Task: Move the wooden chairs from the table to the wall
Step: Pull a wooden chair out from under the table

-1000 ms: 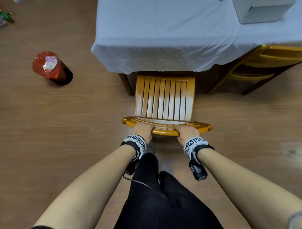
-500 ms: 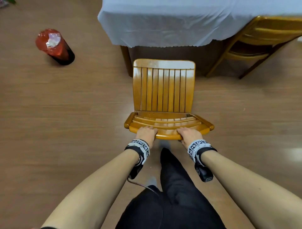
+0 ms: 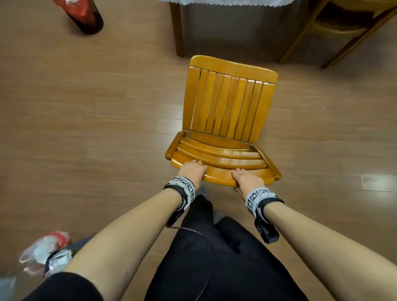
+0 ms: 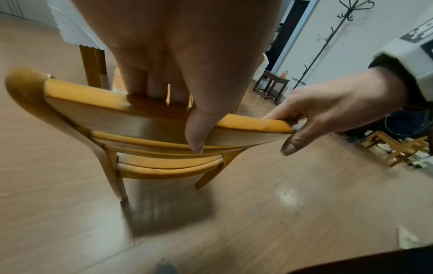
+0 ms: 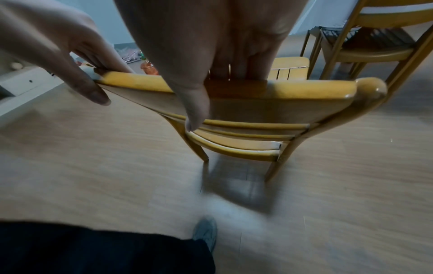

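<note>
A slatted wooden chair [image 3: 227, 109] stands on the floor, clear of the table, its seat pointing away from me. My left hand [image 3: 192, 171] grips the left half of its curved top rail [image 3: 219, 178], fingers over the front and thumb behind, as the left wrist view shows on the top rail [image 4: 93, 94]. My right hand [image 3: 247, 179] grips the right half the same way, thumb down the back of the rail [image 5: 304, 89]. A second wooden chair [image 3: 348, 25] stays tucked at the table's right side, partly cut off by the frame.
The cloth-covered table's edge [image 3: 225, 2] and one leg [image 3: 177, 28] lie just beyond the chair. A red cylinder [image 3: 82, 15] lies on the floor at far left. Crumpled plastic bags [image 3: 45, 255] sit by my left elbow. A coat rack [image 4: 337, 37] and small stool [image 4: 271, 85] stand by the wall.
The chair has slid back out from under the table toward me and turned slightly. Both hands keep the same hold on the top rail. The table has receded to the top edge.
</note>
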A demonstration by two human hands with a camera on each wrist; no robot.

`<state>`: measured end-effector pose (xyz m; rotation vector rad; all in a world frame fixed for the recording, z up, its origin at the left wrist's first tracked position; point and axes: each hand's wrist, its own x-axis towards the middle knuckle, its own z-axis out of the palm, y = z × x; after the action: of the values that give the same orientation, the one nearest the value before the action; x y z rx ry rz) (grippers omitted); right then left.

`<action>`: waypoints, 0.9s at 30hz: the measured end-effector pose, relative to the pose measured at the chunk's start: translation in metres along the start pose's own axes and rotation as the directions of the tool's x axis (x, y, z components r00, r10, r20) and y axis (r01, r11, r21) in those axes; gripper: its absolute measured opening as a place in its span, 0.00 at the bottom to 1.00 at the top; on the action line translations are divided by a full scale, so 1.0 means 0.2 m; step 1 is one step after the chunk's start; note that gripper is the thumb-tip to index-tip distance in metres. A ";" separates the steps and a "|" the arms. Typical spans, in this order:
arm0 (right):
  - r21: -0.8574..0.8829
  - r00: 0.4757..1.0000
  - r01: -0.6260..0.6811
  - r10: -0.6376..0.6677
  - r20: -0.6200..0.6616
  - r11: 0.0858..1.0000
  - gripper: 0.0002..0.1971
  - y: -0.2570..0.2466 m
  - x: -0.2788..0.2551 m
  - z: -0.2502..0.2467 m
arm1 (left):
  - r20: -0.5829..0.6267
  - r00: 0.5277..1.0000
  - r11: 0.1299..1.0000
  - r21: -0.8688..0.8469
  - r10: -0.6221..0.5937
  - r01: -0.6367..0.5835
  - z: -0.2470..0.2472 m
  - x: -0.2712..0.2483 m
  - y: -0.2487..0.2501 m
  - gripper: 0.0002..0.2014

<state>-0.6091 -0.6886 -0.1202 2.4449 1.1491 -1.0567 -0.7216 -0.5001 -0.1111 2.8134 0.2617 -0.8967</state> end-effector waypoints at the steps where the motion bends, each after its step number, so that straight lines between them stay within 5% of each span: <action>1: -0.002 1.000 0.001 -0.001 0.005 1.000 0.25 -0.02 -0.06 0.06 | 0.016 1.000 1.000 0.002 0.002 -0.002 0.06 -0.06 0.04 0.23; 6: -0.079 1.000 0.026 -0.026 -0.010 0.997 0.32 -0.06 -0.32 0.36 | 0.011 1.000 0.999 0.035 0.008 -0.009 0.34 -0.33 0.24 0.28; 12: -0.126 0.997 0.072 -0.073 -0.007 0.989 0.30 0.01 -0.60 0.57 | 0.031 0.999 0.999 0.032 0.020 -0.021 0.48 -0.61 0.52 0.27; 22: -0.051 0.995 0.029 -0.033 -0.091 0.998 0.14 0.05 -0.77 0.45 | -0.051 0.999 0.998 -0.061 0.013 -0.016 0.37 -0.78 0.60 0.18; 27: -0.005 0.995 -0.019 0.018 -0.101 1.000 0.17 0.01 -0.69 0.34 | -0.007 0.999 0.990 -0.133 -0.045 0.043 0.25 -0.71 0.53 0.14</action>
<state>-0.7021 -0.8019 -0.0710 2.5250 1.1555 -0.9328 -0.8391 -0.6286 -0.0560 2.7005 0.3721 -0.8411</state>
